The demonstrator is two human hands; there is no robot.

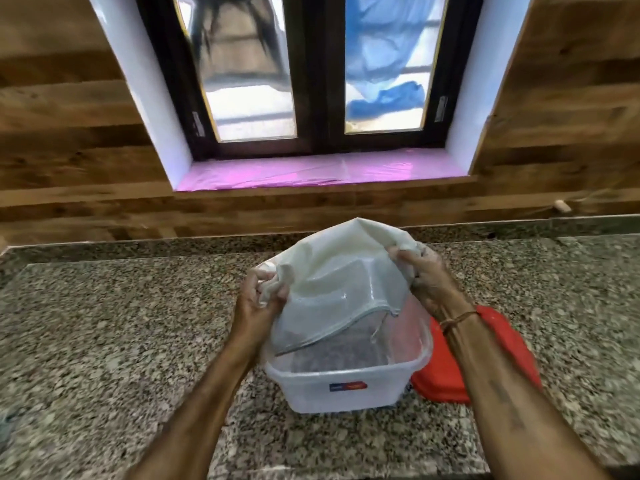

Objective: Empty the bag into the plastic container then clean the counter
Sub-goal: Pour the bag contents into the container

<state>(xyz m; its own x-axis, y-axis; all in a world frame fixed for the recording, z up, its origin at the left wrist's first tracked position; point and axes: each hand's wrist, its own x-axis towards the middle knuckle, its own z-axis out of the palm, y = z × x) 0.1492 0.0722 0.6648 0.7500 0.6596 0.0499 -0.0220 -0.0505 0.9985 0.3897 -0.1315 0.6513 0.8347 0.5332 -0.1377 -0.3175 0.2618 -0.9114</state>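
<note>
Head view: the white bag hangs tilted over the container, which sits on the granite counter at the centre of the frame. The bag's hemmed mouth points down into the container's open top, its lower edge over the rim on the 9 o'clock side.

The left hand is at 9 o'clock of the bag, fingers curled and clenched round a bunched corner of the cloth. The right hand is at 2 o'clock of the bag, fingers and thumb pinching the other raised corner. A thin band circles the right wrist.

Dark speckle shows through the container's clear walls; whether that is its contents or the counter behind cannot be told. A small label is on its near wall.

A red lid lies on the counter at 3 o'clock of the container, touching it and partly under the right forearm.

At 12 o'clock, beyond the counter, a wood wall frames a window with a pink sill.
</note>
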